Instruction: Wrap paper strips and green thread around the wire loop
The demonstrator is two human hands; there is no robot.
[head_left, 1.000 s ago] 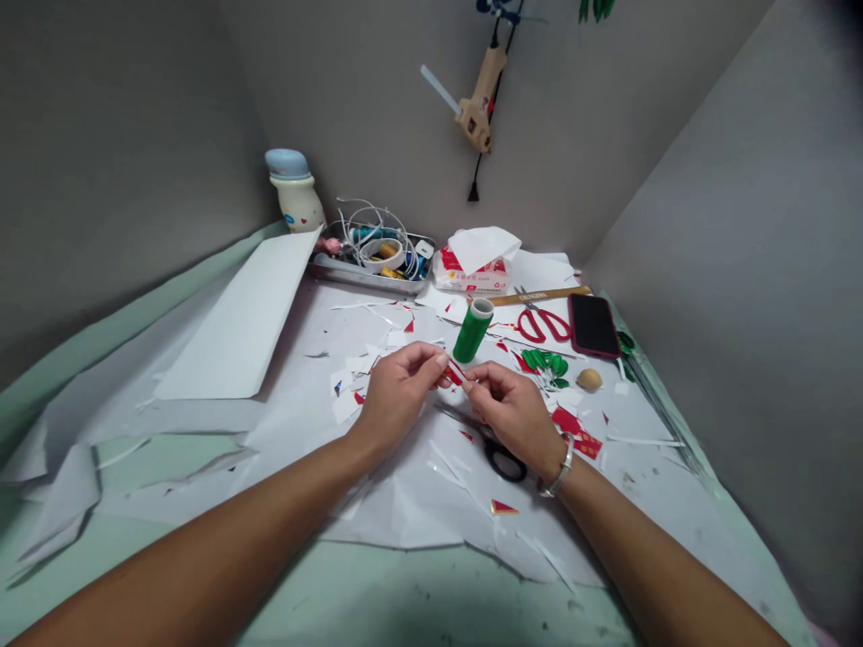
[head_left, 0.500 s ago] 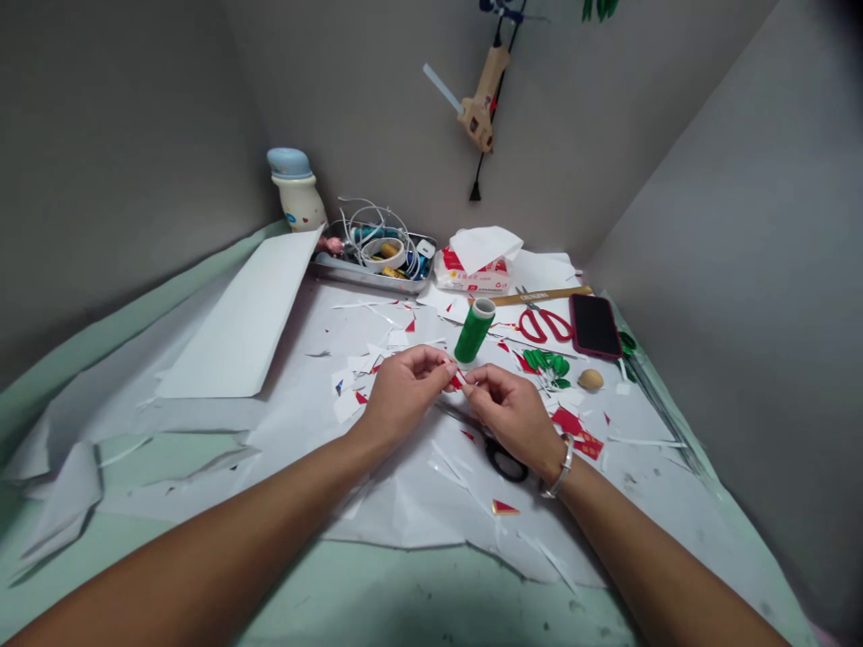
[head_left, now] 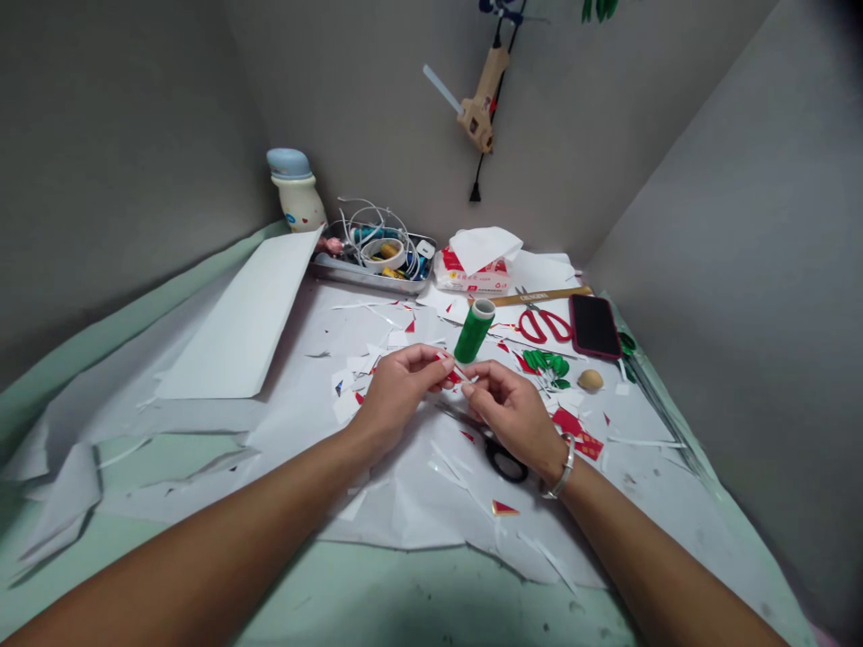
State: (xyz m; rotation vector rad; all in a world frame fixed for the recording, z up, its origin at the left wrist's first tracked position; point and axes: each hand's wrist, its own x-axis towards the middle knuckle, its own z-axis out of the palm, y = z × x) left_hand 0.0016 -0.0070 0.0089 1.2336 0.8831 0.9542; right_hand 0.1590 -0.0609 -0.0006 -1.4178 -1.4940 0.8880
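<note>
My left hand [head_left: 399, 400] and my right hand [head_left: 512, 409] meet above the paper-strewn table. Between their fingertips is a small red-and-white paper piece [head_left: 454, 368], pinched by my left thumb and fingers, with my right fingertips at its lower end. Its exact shape is partly hidden by my fingers. A green thread spool [head_left: 474, 331] stands just beyond my hands. Black-handled scissors [head_left: 505, 465] lie under my right hand, partly covered by it.
Red-handled scissors [head_left: 543, 325], a phone [head_left: 594, 326] and a wooden ruler [head_left: 543, 296] lie at the back right. Green cut leaves [head_left: 545, 365], red scraps and white offcuts cover the paper. A metal tray of cables [head_left: 370, 274] and a tissue pack [head_left: 472, 268] sit behind.
My left hand has risen slightly, and the small paper piece now tilts up between my fingertips. My right hand has barely moved, and the objects on the table stay in place.
</note>
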